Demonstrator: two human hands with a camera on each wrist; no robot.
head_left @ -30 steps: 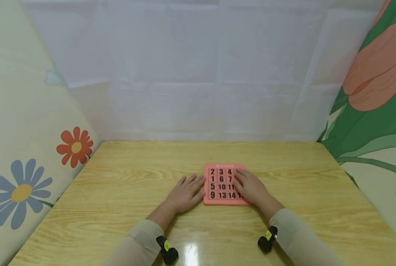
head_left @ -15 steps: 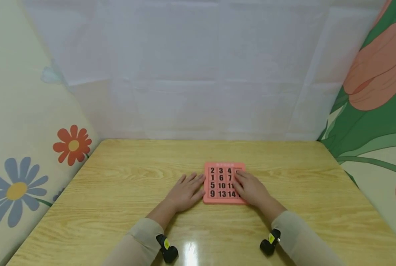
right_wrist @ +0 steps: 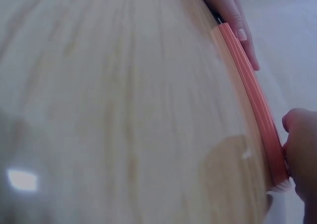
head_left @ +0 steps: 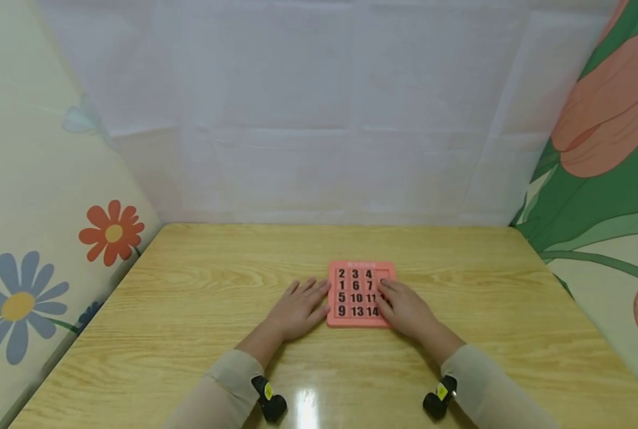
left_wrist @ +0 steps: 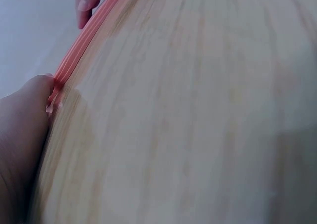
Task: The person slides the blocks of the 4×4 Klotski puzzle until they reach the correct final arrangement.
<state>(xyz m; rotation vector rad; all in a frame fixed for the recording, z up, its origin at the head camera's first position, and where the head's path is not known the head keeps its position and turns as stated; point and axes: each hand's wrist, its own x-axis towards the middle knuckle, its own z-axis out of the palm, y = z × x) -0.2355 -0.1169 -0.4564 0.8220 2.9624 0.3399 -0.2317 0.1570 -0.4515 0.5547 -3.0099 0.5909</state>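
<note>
A pink number slide puzzle (head_left: 356, 324) lies flat on the table, its black-numbered tiles facing up. Its top right cell is vacant. Against the left edge of the frame, my left hand (head_left: 296, 311) rests with extended fingers, the fingertips and thumb touching it. My right hand (head_left: 408, 308) lies over the right-hand column, fingertips on the tiles, covering most of that column's numbers. From the left wrist, the puzzle's side edge (left_wrist: 81, 48) shows beside my left thumb. The right wrist view shows the same pink edge (right_wrist: 252, 92) next to my right hand (right_wrist: 303, 149).
The wood-grain table (head_left: 217, 256) spreads around the puzzle. A white sheet (head_left: 319, 119) hangs behind it. Flower-printed cloths stand at the left (head_left: 24, 179) and right (head_left: 603, 238). A small black camera sits on each wrist.
My right fingertips have slid down the right column toward me, and the vacant top right cell has come into sight. My left hand stays in place. The head view shifts slightly.
</note>
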